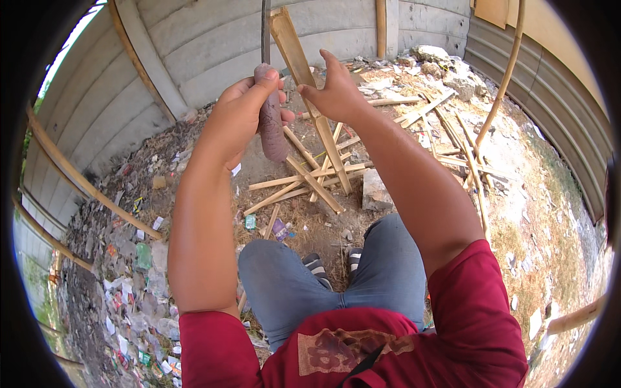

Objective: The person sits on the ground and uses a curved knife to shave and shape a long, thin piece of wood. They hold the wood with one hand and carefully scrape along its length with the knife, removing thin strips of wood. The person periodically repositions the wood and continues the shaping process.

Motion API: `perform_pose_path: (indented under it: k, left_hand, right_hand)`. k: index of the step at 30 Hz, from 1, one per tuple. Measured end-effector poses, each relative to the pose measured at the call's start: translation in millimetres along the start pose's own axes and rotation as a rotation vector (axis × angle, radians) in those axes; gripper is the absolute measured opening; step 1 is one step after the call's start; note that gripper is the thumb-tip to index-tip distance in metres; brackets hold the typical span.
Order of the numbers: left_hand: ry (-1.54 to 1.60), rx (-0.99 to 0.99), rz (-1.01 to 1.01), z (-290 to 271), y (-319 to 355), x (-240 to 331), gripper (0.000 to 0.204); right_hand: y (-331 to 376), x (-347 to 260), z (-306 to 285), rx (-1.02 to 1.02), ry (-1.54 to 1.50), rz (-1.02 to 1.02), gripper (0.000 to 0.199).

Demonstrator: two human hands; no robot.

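Note:
My left hand (249,107) is closed around the thick brownish-purple handle (275,143) of a long-bladed knife. Its dark, narrow blade (265,32) points up, seen nearly edge-on. Just right of the blade, a split bamboo piece (294,48) stands steeply tilted, its lower end down among other strips. My right hand (337,90) is beside this bamboo, index finger raised and apart from the thumb. The thumb tip overlaps the bamboo's edge; whether it presses on it I cannot tell. The other fingers are mostly hidden.
Several bamboo strips (297,184) lie crossed on the ground ahead, beside a concrete block (376,191). More sticks (475,171) lie to the right near an upright pole (501,84). Litter (142,278) covers the left ground. A concrete wall (213,48) stands behind.

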State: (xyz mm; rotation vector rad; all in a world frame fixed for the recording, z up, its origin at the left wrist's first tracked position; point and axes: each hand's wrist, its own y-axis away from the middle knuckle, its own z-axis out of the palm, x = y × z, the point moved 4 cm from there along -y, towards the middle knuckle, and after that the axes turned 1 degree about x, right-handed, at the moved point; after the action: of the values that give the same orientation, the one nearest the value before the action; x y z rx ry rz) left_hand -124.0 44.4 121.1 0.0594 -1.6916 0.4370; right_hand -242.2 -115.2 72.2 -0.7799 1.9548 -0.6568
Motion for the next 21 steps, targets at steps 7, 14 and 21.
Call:
perform_pose_path:
  k: [7, 14, 21]
  left_hand:
    - [0.152, 0.03, 0.041, -29, 11, -14, 0.05]
    - [0.14, 0.084, 0.096, -31, 11, -16, 0.054]
    - [0.153, 0.074, 0.093, -29, 9, -16, 0.054]
  right_hand:
    - [-13, -15, 23, -0.1, -0.176, 0.167, 0.036]
    - [-13, -6, 27, 0.001, -0.183, 0.199, 0.029]
    - [-11, -3, 23, 0.058, -0.153, 0.151, 0.027]
